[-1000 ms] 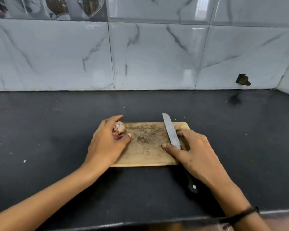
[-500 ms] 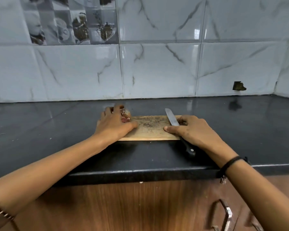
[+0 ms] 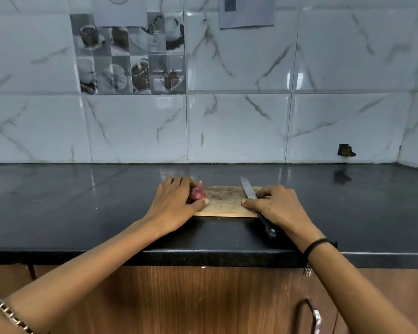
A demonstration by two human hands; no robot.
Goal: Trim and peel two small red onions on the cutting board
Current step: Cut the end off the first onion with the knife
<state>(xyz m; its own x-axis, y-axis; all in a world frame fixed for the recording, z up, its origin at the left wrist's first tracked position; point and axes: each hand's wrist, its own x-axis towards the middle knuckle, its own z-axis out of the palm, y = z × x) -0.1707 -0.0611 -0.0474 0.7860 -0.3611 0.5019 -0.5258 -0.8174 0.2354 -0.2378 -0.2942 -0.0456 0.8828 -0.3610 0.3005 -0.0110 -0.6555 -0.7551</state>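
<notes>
Head view: the camera has swung up to show more wall [image 3: 227, 128], but neither hand has shifted. The left hand [image 3: 176, 203] still grips the onion [image 3: 198, 192] at the board's [image 3: 225, 206] left edge, fingers curled behind it and thumb in front. The right hand [image 3: 278, 206] lies over the knife [image 3: 249, 191], which is flat at the board's right edge with its handle out over the counter [image 3: 82, 213]. I cannot tell whether that hand clasps it. I judge trimming not yet begun, and I see only one onion.

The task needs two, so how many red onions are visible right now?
1. One red onion sits at the left end of the cutting board, gripped by the left hand. A second may be hidden under that hand.
</notes>
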